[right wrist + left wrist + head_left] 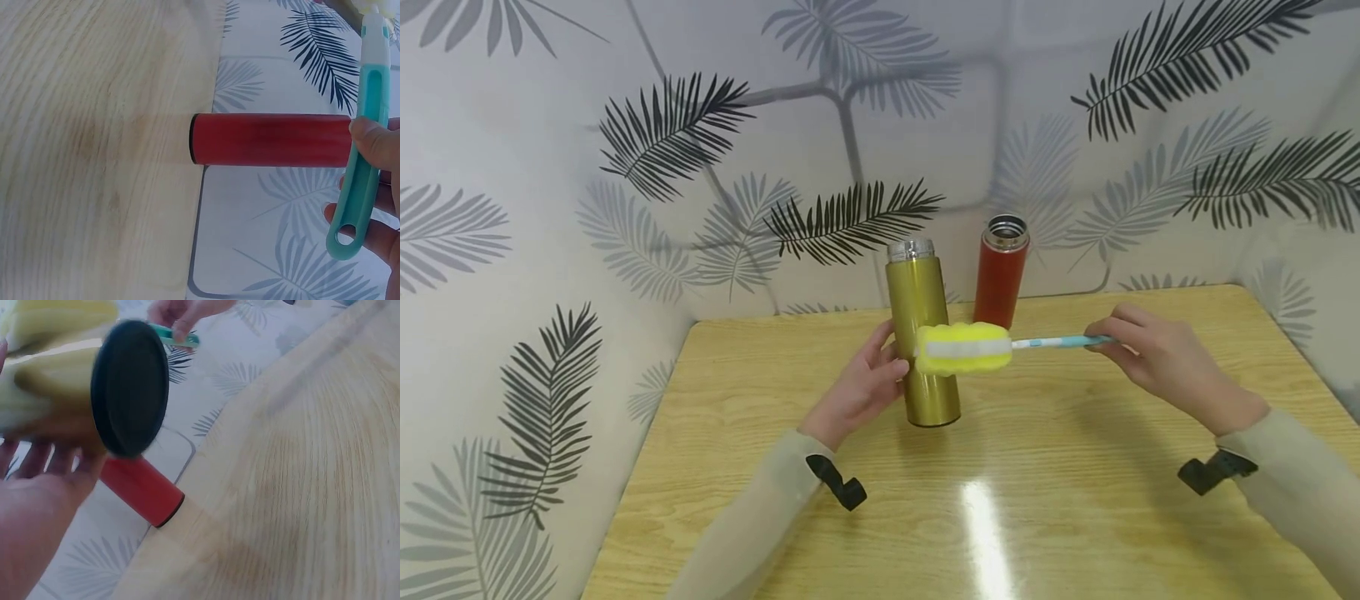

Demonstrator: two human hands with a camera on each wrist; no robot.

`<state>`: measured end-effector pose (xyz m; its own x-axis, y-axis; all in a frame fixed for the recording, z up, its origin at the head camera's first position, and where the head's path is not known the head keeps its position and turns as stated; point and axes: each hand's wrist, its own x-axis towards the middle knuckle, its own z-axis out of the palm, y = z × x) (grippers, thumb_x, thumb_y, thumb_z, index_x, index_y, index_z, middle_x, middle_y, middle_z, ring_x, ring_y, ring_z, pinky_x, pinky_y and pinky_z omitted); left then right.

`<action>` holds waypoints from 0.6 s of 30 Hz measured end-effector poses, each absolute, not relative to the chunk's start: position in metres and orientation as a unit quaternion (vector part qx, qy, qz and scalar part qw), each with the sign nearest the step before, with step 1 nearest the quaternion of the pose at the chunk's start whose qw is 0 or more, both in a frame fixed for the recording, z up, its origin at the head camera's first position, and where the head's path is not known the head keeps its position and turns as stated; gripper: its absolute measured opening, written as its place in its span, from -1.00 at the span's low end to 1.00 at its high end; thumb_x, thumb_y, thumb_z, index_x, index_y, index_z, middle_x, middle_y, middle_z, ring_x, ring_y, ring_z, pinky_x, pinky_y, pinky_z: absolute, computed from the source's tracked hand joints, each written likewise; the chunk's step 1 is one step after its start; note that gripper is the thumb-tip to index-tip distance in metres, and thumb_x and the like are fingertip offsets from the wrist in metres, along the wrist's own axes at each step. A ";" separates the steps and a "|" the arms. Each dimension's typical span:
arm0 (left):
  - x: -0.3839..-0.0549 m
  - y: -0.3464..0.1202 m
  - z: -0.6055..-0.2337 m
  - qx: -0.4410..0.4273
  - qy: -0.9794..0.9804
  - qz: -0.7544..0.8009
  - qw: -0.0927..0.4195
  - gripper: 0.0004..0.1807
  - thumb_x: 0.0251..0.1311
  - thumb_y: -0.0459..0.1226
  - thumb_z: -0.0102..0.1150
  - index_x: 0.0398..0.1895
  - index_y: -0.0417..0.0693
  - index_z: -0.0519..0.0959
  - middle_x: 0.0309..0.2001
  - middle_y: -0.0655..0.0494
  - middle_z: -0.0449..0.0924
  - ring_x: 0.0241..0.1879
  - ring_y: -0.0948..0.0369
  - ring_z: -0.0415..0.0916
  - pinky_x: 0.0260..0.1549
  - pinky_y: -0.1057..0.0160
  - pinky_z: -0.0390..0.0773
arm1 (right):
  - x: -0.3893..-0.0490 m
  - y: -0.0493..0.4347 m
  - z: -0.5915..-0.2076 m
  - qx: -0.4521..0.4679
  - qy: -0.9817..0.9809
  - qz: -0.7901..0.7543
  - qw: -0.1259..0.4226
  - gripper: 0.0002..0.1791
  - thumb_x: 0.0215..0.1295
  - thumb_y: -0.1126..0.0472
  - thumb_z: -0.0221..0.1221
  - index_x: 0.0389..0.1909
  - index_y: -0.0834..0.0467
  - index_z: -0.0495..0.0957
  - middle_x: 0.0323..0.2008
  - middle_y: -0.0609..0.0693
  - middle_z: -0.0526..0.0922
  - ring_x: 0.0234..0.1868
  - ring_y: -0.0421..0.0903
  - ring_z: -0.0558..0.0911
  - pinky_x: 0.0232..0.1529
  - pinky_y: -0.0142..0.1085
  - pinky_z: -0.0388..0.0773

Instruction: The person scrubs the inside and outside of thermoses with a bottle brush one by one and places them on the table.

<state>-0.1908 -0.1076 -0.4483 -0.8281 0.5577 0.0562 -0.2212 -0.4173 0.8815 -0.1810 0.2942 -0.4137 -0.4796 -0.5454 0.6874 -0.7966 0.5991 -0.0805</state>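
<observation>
My left hand [868, 379] grips a gold thermos bottle [917, 292], lifted and slightly tilted, its dark base [131, 390] showing in the left wrist view. My right hand [1157, 350] pinches the teal handle [362, 169] of a bottle brush, thumb on top. The brush's yellow and white sponge head [966, 348] points left and overlaps the front of the gold bottle in the head view. Behind them a red thermos bottle [1000, 271] stands upright without a lid, its steel mouth uncovered.
The wooden table [820, 533] runs back to a wall covered in leaf-patterned paper [1037, 100]. The red bottle stands at the table's back edge, close to the wall. Black straps [838, 483] circle both wrists.
</observation>
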 end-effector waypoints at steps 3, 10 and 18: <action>-0.189 -0.105 -0.447 0.183 0.510 0.806 0.237 0.25 -0.11 0.02 0.64 0.63 0.17 0.06 0.26 0.02 0.42 0.16 0.15 0.50 0.14 0.17 0.55 | -0.181 0.292 -0.410 0.393 -0.839 0.189 0.325 -0.47 0.66 -0.19 -0.11 -0.22 0.09 0.66 -0.41 -0.15 0.48 -0.56 -0.35 0.31 -0.63 -0.49 0.30; -0.188 -0.104 -0.444 0.172 0.585 0.760 0.224 -0.03 0.30 -0.32 0.41 0.67 0.06 0.07 0.45 -0.17 0.33 0.32 0.05 0.41 0.34 0.06 0.43 | -0.183 0.289 -0.400 0.368 -0.837 0.186 0.361 -0.46 0.65 -0.19 -0.09 -0.25 0.14 0.65 -0.43 -0.08 0.49 -0.58 -0.29 0.29 -0.66 -0.41 0.26; -0.190 -0.107 -0.441 0.171 0.627 0.733 0.203 0.06 0.08 -0.06 0.61 0.58 0.05 0.16 0.40 -0.23 0.44 0.27 0.02 0.49 0.20 0.07 0.55 | -0.187 0.288 -0.397 0.361 -0.834 0.186 0.372 -0.47 0.64 -0.18 -0.07 -0.24 0.14 0.66 -0.45 -0.08 0.47 -0.58 -0.27 0.27 -0.67 -0.39 0.25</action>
<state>-0.1901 -0.1066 -0.4410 -0.8589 0.5121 -0.0030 -0.0823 -0.1321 0.9878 -0.1871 0.2878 -0.3966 -0.4613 -0.4649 0.7556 -0.7413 0.6699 -0.0404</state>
